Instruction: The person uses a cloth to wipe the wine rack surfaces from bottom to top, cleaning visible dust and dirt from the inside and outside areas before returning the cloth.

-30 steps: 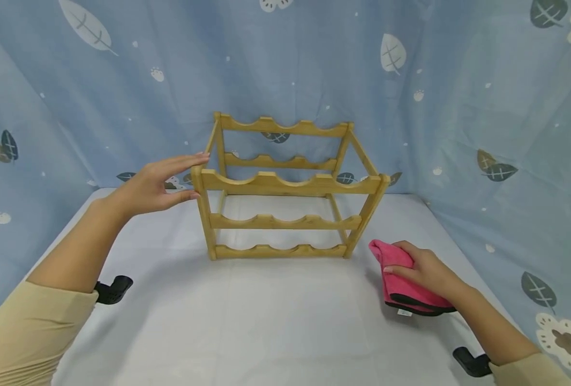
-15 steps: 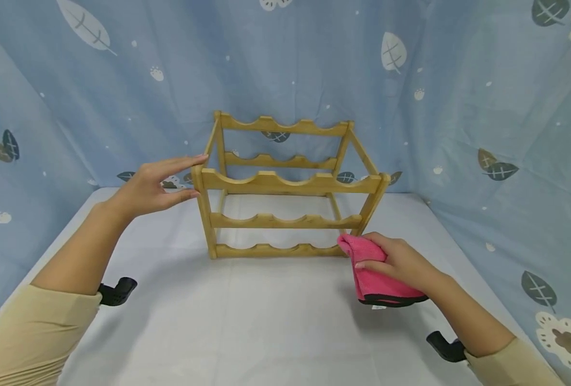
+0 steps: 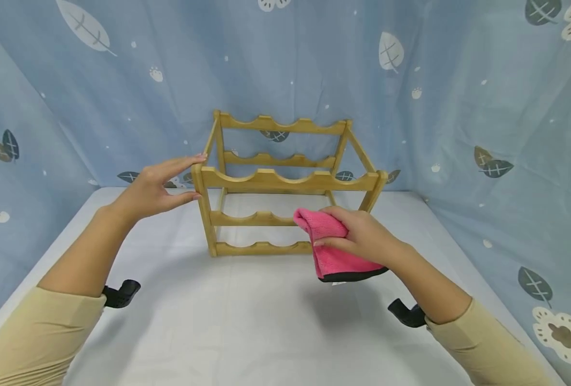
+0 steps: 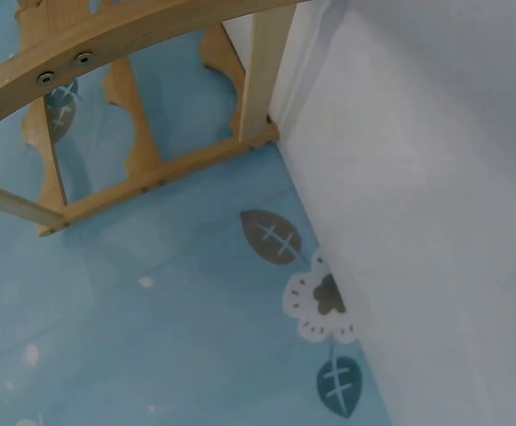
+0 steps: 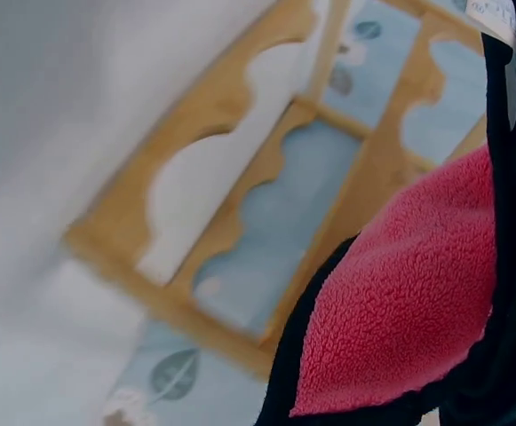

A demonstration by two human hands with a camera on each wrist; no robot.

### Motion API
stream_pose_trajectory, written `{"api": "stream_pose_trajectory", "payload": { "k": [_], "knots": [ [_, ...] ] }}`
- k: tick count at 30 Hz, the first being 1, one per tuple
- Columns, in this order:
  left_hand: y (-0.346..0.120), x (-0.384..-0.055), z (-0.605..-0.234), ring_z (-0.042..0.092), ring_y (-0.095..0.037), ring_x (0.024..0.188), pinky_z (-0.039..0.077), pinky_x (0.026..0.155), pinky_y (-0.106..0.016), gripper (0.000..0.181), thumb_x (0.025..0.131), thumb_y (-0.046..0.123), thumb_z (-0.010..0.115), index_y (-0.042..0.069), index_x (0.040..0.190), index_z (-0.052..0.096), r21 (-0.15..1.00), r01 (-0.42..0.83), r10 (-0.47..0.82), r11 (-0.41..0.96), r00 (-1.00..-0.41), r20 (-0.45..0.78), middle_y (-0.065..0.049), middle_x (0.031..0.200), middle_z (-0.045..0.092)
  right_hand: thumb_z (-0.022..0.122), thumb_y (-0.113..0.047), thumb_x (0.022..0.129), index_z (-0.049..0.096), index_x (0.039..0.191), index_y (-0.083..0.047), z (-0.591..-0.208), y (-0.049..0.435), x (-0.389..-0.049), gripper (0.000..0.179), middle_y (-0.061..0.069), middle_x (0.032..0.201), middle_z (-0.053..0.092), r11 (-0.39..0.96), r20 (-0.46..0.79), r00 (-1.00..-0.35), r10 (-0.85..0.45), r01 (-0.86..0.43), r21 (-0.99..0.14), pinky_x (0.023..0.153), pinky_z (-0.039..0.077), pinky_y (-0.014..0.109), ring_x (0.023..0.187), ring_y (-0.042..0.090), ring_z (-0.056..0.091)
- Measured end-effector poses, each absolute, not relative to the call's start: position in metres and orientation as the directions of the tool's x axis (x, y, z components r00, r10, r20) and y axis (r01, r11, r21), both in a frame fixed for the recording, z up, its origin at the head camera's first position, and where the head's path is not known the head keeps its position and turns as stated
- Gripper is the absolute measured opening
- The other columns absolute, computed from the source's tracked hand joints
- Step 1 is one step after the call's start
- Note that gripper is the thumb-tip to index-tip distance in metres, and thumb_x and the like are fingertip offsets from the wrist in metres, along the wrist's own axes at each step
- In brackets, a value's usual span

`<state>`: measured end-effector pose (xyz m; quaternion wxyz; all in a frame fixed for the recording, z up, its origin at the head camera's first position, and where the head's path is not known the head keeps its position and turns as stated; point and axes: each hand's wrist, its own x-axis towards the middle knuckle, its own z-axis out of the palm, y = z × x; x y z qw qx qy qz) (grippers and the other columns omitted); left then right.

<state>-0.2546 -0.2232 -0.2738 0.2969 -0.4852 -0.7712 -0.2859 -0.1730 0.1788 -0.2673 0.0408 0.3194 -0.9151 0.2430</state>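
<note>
A blue curtain [image 3: 285, 64] printed with leaves, flowers and paw marks fills the upper frame, behind a white-covered desk [image 3: 247, 321]. Right of centre is a folded pink cloth [image 3: 333, 260], plush-textured with black edging, pinched between the thumb and fingers of the right hand [image 3: 369, 236]. It is in front of the lower right of a pale wooden rack [image 3: 266, 181], which stands mid-frame with scalloped crossbars in tiers. Whether cloth and rack touch, I cannot tell. The left hand [image 3: 155, 185], fingers extended and thumb apart, touches the rack's upper left corner. Black wrist mounts and cream sleeves [image 3: 39, 332] run off the lower corners.

The cloth and right hand hide part of the rack's lower right front. In the left wrist view the rack is cut off at top and left, with only a sliver of hand at the left edge. In the right wrist view the rack is blurred, the cloth runs out of frame, and its white label [image 5: 493, 18] is unreadable.
</note>
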Motion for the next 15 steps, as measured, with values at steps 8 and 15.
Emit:
{"api": "stream_pose_trajectory", "payload": {
  "k": [8,15],
  "knots": [
    [-0.224,-0.254,-0.282,0.038,0.003,0.130,0.030,0.107,-0.013,0.071,0.087,0.050,0.058,-0.003,0.134,0.050,0.181,0.905,0.561,0.386,-0.386,0.732,-0.022,0.131,0.055,0.077,-0.032,0.079,0.052,0.120,-0.012,-0.247,0.130,-0.185,0.051,0.002,0.098,0.064,0.632,0.281,-0.752,-0.596,-0.655,-0.414,0.067,0.054,0.026,0.082,0.014,0.061],
    [-0.225,-0.256,-0.281,0.040,0.001,0.130,0.031,0.107,-0.014,0.069,0.087,0.047,0.059,-0.003,0.134,0.049,0.185,0.912,0.568,0.366,-0.376,0.732,-0.020,0.132,0.054,0.073,-0.034,0.083,0.053,0.119,-0.013,-0.229,0.091,-0.188,0.046,-0.001,0.095,0.064,0.561,0.386,-0.650,-0.655,-0.760,-0.328,0.066,0.052,0.022,0.079,0.009,0.060]
  ]
}}
